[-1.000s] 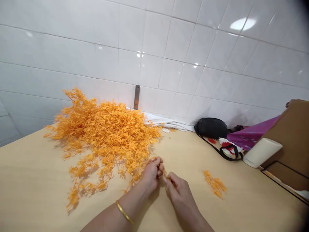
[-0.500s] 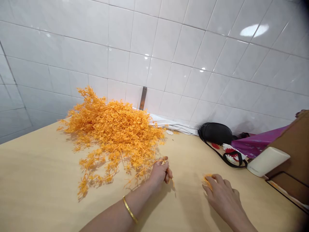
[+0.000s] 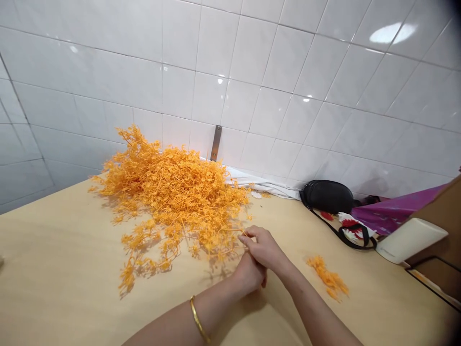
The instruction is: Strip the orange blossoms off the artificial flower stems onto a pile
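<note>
A large tangled heap of orange plastic flower sprigs [image 3: 180, 192] spreads over the left and middle of the table. At its lower right edge my right hand [image 3: 263, 247] pinches an orange sprig stem [image 3: 235, 230] between thumb and fingers. My left hand [image 3: 248, 275], with a gold bangle [image 3: 198, 318] on the wrist, lies under and against the right one. Its fingers look curled, but most are hidden, and what they hold cannot be seen. To the right lies a small separate bunch of orange sprigs [image 3: 328, 278].
At the back right sit a black bag [image 3: 327, 196] with its strap, red and white flower pieces [image 3: 351, 226], purple material [image 3: 394, 211], a cream bottle [image 3: 410, 240] and a cardboard box [image 3: 441, 223]. White cloth [image 3: 264, 183] lies along the tiled wall.
My right hand left my left hand, reached to the small bunch at right, then came back across to pinch a stem at the heap's edge. The small bunch looks fuller.
</note>
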{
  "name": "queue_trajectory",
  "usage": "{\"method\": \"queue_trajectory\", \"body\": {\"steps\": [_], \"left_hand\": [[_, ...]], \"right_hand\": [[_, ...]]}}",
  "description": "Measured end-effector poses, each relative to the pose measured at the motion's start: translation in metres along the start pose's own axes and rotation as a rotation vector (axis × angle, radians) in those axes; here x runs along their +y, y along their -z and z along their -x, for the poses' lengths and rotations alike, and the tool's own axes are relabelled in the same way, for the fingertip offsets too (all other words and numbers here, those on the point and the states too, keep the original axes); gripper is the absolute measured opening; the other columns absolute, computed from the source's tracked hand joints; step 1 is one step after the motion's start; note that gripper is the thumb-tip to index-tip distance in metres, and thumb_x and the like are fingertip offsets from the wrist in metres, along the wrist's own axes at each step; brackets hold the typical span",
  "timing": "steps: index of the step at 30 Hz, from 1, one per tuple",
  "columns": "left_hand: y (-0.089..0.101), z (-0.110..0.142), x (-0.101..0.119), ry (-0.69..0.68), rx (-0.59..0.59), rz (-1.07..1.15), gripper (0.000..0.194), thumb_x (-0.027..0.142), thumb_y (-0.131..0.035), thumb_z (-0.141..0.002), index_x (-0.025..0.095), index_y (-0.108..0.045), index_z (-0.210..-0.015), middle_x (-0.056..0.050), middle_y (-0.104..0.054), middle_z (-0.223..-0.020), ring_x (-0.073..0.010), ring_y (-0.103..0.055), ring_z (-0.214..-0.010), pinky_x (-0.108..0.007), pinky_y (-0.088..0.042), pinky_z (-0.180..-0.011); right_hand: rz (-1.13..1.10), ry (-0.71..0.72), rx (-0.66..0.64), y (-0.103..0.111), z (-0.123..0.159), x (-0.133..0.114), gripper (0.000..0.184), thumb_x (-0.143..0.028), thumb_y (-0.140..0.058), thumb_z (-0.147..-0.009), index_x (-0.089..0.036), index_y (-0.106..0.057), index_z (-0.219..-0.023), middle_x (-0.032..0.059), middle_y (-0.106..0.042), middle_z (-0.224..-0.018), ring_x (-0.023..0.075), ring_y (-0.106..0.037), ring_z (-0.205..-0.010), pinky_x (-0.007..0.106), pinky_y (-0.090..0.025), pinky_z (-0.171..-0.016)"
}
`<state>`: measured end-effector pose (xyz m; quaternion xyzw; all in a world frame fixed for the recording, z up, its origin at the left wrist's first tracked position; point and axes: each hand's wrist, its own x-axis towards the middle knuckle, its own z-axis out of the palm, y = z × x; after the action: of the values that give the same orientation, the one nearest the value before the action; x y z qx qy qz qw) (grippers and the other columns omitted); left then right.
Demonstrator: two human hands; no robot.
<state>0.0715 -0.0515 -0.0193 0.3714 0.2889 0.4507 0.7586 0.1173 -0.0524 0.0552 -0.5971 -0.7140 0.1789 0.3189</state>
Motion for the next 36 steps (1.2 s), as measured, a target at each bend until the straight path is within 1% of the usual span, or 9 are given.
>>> {"method": "queue_trajectory", "body": {"steps": [5,10,13,16,19,21,27,32,36], "left_hand": [[0.003,0.002,0.011,-0.043,-0.04,-0.319,0.02,0.025,-0.063,-0.06,0.014,-0.06,-0.076,0.0,-0.054,-0.055,-0.0052,-0.036,-0.035,-0.021,-0.023,-0.038],[0.006,-0.005,0.019,0.013,0.112,-0.139,0.017,0.023,-0.058,-0.066,0.011,-0.057,-0.079,-0.002,-0.057,-0.064,-0.0017,-0.03,-0.033,-0.02,-0.022,-0.038],[0.011,-0.009,0.023,0.018,0.191,0.002,0.006,0.017,-0.054,-0.068,0.011,-0.053,-0.068,-0.001,-0.052,-0.052,-0.0052,-0.039,-0.037,-0.02,-0.028,-0.041],[0.02,-0.011,0.036,0.127,0.142,0.213,0.003,0.008,-0.05,-0.065,0.011,-0.051,-0.065,-0.003,-0.054,-0.054,-0.0098,-0.051,-0.05,-0.021,-0.037,-0.048],[0.036,-0.015,0.057,0.133,0.091,0.402,0.006,0.016,-0.05,-0.071,0.013,-0.052,-0.074,-0.006,-0.058,-0.066,-0.0141,-0.057,-0.064,-0.025,-0.043,-0.056],[0.05,-0.02,0.07,0.084,0.165,0.426,0.011,0.023,-0.049,-0.075,0.016,-0.052,-0.083,-0.005,-0.059,-0.07,-0.0142,-0.057,-0.063,-0.025,-0.044,-0.054],[0.079,-0.04,0.102,0.009,0.308,0.503,0.027,0.025,-0.026,-0.085,0.014,-0.05,-0.085,-0.009,-0.06,-0.074,-0.0145,-0.058,-0.061,-0.027,-0.047,-0.054],[0.055,-0.033,0.119,0.14,0.332,0.339,0.038,0.039,-0.026,-0.084,0.008,-0.048,-0.085,-0.013,-0.058,-0.069,-0.0179,-0.059,-0.063,-0.028,-0.047,-0.054],[0.026,0.003,0.115,0.149,0.122,-0.126,0.028,0.037,-0.049,-0.075,0.01,-0.05,-0.081,-0.009,-0.058,-0.069,-0.0163,-0.058,-0.059,-0.027,-0.046,-0.056]], "right_hand": [[-0.626,-0.297,0.074,0.025,-0.022,0.027,0.026,-0.042,-0.05,-0.069,-0.018,-0.045,-0.062,-0.007,-0.042,-0.041,0.006,-0.033,-0.034,0.021,-0.028,-0.042],[-0.809,-0.472,0.049,0.053,-0.011,0.061,0.033,-0.049,-0.056,-0.063,-0.017,-0.046,-0.064,-0.012,-0.028,-0.034,0.002,-0.015,-0.031,0.019,-0.023,-0.04],[-0.663,-0.471,-0.036,0.055,0.007,0.068,0.036,-0.053,-0.052,-0.065,-0.017,-0.048,-0.063,-0.0115,-0.024,-0.035,0.0034,-0.014,-0.034,0.02,-0.023,-0.04],[-0.365,-0.43,-0.101,0.053,0.025,0.065,0.037,-0.052,-0.043,-0.072,-0.017,-0.048,-0.061,-0.0094,-0.022,-0.039,0.0055,-0.017,-0.038,0.02,-0.022,-0.041],[-0.021,-0.345,-0.099,0.052,0.044,0.062,0.035,-0.045,-0.036,-0.077,-0.018,-0.047,-0.057,-0.0061,-0.026,-0.044,0.0082,-0.026,-0.042,0.022,-0.022,-0.044],[0.15,-0.29,-0.084,0.054,0.057,0.061,0.034,-0.04,-0.034,-0.078,-0.018,-0.044,-0.053,-0.0037,-0.033,-0.046,0.0104,-0.033,-0.047,0.023,-0.023,-0.047],[0.263,-0.276,-0.065,0.069,0.094,0.052,0.035,-0.038,-0.029,-0.081,-0.019,-0.041,-0.055,-0.0017,-0.042,-0.053,0.0132,-0.042,-0.054,0.024,-0.028,-0.052],[0.196,-0.237,0.109,0.071,0.098,0.04,0.037,-0.041,-0.028,-0.083,-0.019,-0.05,-0.063,-0.003,-0.038,-0.049,0.012,-0.04,-0.049,0.022,-0.028,-0.049],[0.365,-0.149,0.272,0.063,0.092,0.033,0.037,-0.036,-0.026,-0.086,-0.018,-0.052,-0.066,-0.0014,-0.046,-0.049,0.0117,-0.042,-0.046,0.022,-0.026,-0.047]]}}
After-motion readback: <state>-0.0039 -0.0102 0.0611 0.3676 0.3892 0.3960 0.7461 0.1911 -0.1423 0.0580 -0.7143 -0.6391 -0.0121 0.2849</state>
